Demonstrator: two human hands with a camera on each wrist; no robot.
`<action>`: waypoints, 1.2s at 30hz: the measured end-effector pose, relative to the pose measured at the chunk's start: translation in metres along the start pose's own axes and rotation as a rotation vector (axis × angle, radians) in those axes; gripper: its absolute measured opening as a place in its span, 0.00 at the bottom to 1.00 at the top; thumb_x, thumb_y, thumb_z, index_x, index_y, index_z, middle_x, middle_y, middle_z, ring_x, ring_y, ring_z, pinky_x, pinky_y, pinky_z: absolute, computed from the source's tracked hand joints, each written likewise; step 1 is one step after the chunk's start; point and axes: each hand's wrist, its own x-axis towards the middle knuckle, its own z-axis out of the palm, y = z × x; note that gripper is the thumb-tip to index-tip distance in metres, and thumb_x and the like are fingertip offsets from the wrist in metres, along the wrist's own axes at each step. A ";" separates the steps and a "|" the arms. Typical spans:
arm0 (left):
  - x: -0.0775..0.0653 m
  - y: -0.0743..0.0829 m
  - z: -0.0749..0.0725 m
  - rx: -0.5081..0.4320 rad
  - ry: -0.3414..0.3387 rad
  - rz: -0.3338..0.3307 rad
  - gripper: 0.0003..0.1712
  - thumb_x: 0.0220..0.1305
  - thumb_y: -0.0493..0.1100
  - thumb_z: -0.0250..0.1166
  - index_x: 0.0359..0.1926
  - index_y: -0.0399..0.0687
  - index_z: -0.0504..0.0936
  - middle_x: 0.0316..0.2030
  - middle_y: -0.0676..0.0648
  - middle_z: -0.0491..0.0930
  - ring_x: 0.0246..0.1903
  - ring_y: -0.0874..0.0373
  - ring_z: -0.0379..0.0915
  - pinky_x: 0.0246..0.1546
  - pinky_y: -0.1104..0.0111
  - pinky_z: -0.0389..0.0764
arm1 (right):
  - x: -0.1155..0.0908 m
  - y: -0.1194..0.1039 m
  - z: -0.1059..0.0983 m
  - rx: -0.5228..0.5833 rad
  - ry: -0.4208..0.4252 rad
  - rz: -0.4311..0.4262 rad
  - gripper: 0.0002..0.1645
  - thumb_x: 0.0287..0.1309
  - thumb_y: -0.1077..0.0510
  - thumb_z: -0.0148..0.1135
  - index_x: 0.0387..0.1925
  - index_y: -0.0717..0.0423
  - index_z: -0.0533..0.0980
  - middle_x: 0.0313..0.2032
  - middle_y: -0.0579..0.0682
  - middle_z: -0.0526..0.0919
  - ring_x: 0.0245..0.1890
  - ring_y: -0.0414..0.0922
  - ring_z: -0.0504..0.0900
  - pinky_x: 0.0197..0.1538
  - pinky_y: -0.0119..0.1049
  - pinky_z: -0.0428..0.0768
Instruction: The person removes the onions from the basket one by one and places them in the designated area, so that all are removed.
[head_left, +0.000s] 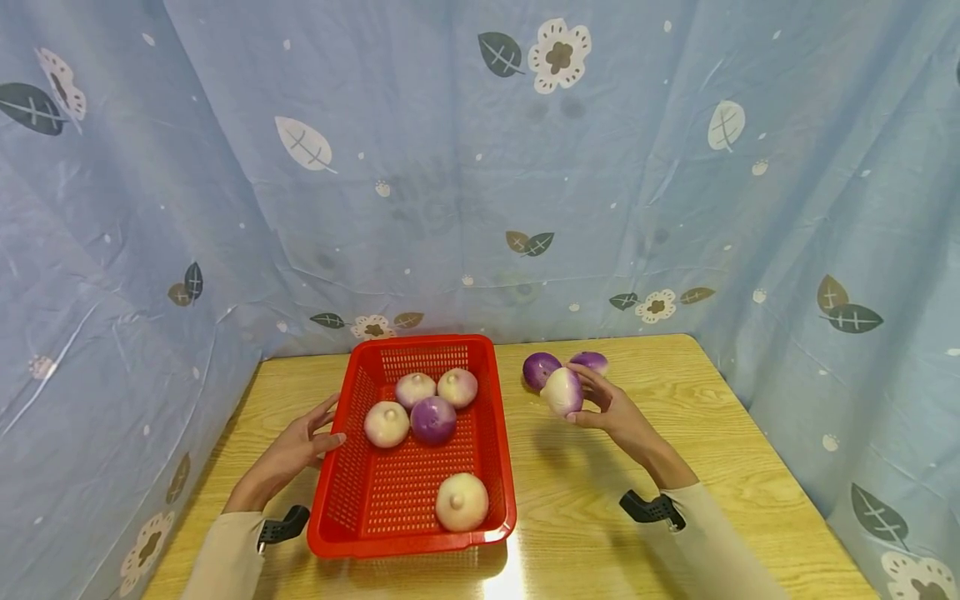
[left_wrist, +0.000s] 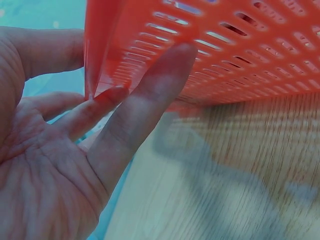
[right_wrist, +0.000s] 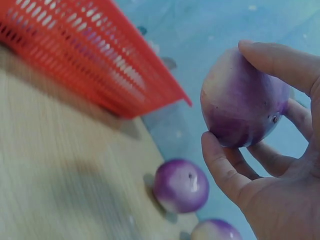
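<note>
My right hand [head_left: 611,408] holds a purple-and-white turnip [head_left: 562,392] in the air to the right of the red plastic basket [head_left: 411,546]. In the right wrist view, the thumb and fingers are spread around this turnip [right_wrist: 240,100]. My left hand [head_left: 292,454] grips the basket's left rim. Seen from the left wrist, digits lie on both sides of the rim, one of them against the slotted outer wall [left_wrist: 250,55]. Inside the basket are several turnips, among them a mostly purple one [head_left: 433,420] and a pale one [head_left: 462,502] in the near right corner.
Two more turnips lie on the wooden table [head_left: 720,467] behind my right hand: a purple one [head_left: 540,370] and another [head_left: 590,362] partly hidden by the fingers. A blue patterned curtain [head_left: 450,183] hangs around the table's back and sides.
</note>
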 end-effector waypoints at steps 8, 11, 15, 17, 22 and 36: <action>-0.001 0.002 0.001 0.004 0.008 -0.013 0.49 0.68 0.40 0.61 0.79 0.55 0.40 0.75 0.31 0.49 0.49 0.43 0.83 0.40 0.52 0.86 | -0.007 0.017 -0.021 -0.025 0.089 0.048 0.48 0.57 0.61 0.69 0.75 0.49 0.56 0.72 0.59 0.59 0.67 0.58 0.65 0.52 0.29 0.79; -0.001 0.002 0.000 0.000 0.005 0.000 0.49 0.68 0.40 0.61 0.79 0.54 0.40 0.75 0.30 0.48 0.51 0.41 0.82 0.40 0.51 0.86 | -0.008 0.024 -0.028 -0.031 0.114 0.056 0.48 0.58 0.61 0.68 0.75 0.48 0.56 0.73 0.59 0.58 0.65 0.51 0.67 0.52 0.29 0.79; -0.002 0.003 0.000 -0.011 -0.002 0.010 0.49 0.68 0.41 0.61 0.79 0.54 0.40 0.75 0.29 0.47 0.51 0.39 0.81 0.40 0.51 0.86 | -0.009 0.033 -0.036 -0.033 0.146 0.078 0.48 0.58 0.61 0.68 0.75 0.48 0.55 0.71 0.59 0.59 0.61 0.44 0.69 0.51 0.29 0.79; -0.002 0.003 0.000 -0.010 -0.005 0.009 0.50 0.68 0.41 0.62 0.79 0.54 0.39 0.75 0.30 0.47 0.51 0.39 0.81 0.40 0.51 0.86 | -0.010 0.036 -0.041 -0.037 0.166 0.088 0.48 0.58 0.60 0.68 0.75 0.49 0.55 0.70 0.59 0.61 0.59 0.42 0.70 0.51 0.28 0.79; -0.001 0.003 0.001 0.000 -0.001 -0.008 0.49 0.68 0.41 0.61 0.79 0.54 0.40 0.75 0.30 0.48 0.50 0.41 0.82 0.40 0.51 0.86 | -0.011 0.043 -0.051 -0.042 0.225 0.115 0.48 0.58 0.58 0.69 0.75 0.50 0.55 0.67 0.58 0.62 0.56 0.38 0.72 0.50 0.26 0.79; -0.001 0.003 0.001 -0.015 -0.005 0.016 0.48 0.69 0.39 0.60 0.79 0.54 0.41 0.74 0.28 0.48 0.46 0.39 0.83 0.37 0.51 0.86 | -0.008 0.055 -0.076 -0.051 0.370 0.237 0.53 0.59 0.56 0.68 0.77 0.49 0.48 0.72 0.64 0.55 0.67 0.57 0.65 0.46 0.23 0.78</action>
